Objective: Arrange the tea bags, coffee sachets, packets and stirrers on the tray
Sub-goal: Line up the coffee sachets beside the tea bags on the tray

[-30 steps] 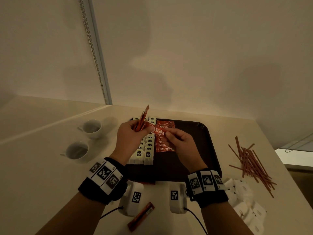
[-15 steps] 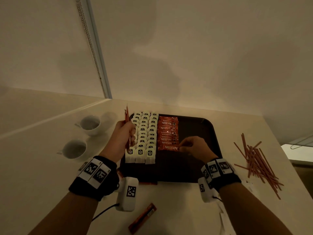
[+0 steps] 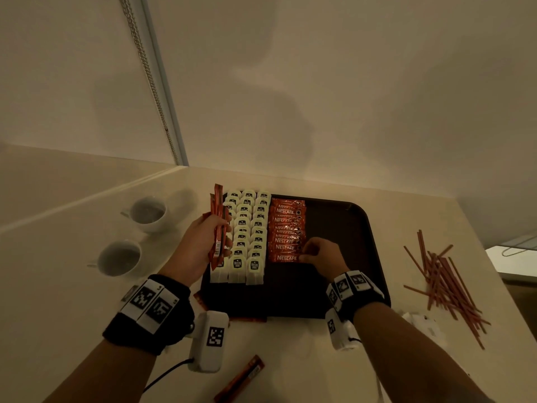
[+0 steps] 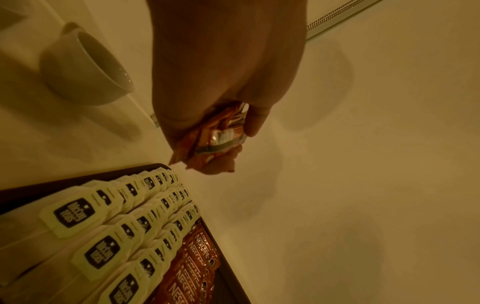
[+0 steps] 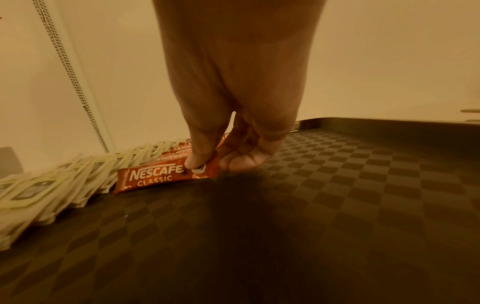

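Note:
A dark tray (image 3: 363,245) holds three rows of white tea bags (image 3: 247,237) and, to their right, a column of red Nescafe sachets (image 3: 286,228). My left hand (image 3: 203,239) grips a bunch of red sachets (image 3: 217,225) upright over the tray's left edge; the left wrist view shows the bunch (image 4: 218,135) clamped in curled fingers. My right hand (image 3: 316,253) pinches the right end of the nearest sachet (image 5: 161,174), which lies on the tray floor (image 5: 337,195) at the front of the column.
Two white cups (image 3: 146,212) (image 3: 119,257) stand left of the tray. A heap of red stirrers (image 3: 444,280) lies on the right, white packets (image 3: 421,324) near it. One loose red sachet (image 3: 241,379) lies on the counter in front.
My right hand came down from the left hand's bunch to the front of the sachet column with one sachet. My left hand swung left and stood its bunch upright.

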`<state>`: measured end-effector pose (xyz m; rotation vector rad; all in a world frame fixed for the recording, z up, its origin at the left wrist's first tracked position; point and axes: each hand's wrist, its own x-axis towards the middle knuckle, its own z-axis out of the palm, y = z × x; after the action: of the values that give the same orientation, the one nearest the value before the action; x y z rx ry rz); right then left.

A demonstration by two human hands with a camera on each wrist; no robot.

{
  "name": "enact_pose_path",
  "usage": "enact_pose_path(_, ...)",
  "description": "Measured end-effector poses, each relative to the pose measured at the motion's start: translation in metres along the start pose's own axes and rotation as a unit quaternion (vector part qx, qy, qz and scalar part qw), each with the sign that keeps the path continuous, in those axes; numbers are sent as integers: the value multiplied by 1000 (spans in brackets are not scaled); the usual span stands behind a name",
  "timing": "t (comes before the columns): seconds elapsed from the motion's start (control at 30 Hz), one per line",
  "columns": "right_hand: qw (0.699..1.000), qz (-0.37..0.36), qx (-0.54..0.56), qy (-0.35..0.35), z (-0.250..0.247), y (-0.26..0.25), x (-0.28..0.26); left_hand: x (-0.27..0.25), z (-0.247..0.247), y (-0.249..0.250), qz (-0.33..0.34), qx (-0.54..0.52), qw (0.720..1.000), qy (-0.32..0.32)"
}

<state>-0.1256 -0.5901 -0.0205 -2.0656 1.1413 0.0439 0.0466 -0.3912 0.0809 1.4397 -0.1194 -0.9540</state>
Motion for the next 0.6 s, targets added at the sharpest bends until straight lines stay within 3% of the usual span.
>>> enact_pose_path(0.3, 1000, 13, 0, 0, 6, -2, 10, 1, -1, -4, -2, -6, 1000, 10)
enact_pose_path(0.6, 1000, 7, -8, 13, 8, 1, 13, 1, 2, -9, 1, -28, 999, -40)
